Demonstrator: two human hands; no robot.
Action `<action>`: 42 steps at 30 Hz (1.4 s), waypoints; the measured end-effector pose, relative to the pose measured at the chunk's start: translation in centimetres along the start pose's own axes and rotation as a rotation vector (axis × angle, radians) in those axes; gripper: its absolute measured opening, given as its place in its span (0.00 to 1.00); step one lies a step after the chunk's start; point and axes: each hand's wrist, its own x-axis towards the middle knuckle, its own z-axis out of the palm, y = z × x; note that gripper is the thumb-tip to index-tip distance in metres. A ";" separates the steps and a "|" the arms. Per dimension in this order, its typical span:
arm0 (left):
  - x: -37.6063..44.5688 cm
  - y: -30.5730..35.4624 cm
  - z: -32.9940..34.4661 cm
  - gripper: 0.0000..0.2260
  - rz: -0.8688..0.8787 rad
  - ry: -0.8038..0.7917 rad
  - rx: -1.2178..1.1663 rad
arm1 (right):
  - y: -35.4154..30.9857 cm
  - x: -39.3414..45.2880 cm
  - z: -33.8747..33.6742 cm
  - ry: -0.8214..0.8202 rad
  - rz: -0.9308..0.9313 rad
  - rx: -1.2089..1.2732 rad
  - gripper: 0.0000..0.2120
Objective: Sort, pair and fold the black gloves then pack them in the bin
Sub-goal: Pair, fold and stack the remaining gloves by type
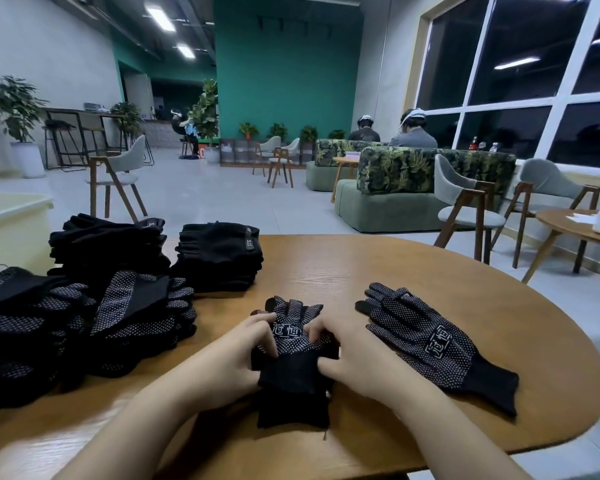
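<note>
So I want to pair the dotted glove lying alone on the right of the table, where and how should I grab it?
Pinch the plain knit cuff of the lone dotted glove with the right hand, coming from the near right. It lies flat, fingers pointing away and left, cuff nearest that hand and clear of everything else.

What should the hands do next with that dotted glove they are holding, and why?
Probably finish folding it: both the left hand and right hand pinch the dotted glove, its cuff bunched toward the person, while a second glove lies flat beside it.
</note>
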 end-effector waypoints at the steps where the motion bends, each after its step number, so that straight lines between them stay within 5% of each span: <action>1: -0.3 0.2 0.0 0.11 0.011 -0.018 -0.014 | -0.1 -0.1 0.0 -0.005 -0.014 0.001 0.15; 19: -3.6 1.6 0.4 0.12 0.070 -0.034 -0.084 | -0.3 -2.2 1.1 0.003 -0.032 0.081 0.17; 25: -3.6 1.3 0.3 0.07 -0.045 -0.146 -0.115 | 0.2 -2.0 1.3 -0.029 0.050 0.095 0.19; 31: -3.3 2.1 -1.8 0.13 -0.152 -0.304 -0.289 | -0.3 -1.5 0.5 0.070 0.128 0.115 0.25; 36: -0.6 1.2 -2.4 0.10 -0.234 -0.061 -0.387 | -0.2 1.3 -0.5 0.153 0.293 -0.116 0.14; 42: 3.8 0.2 -1.1 0.07 -0.330 0.203 -0.225 | 0.2 5.4 -0.2 0.078 0.523 -0.239 0.23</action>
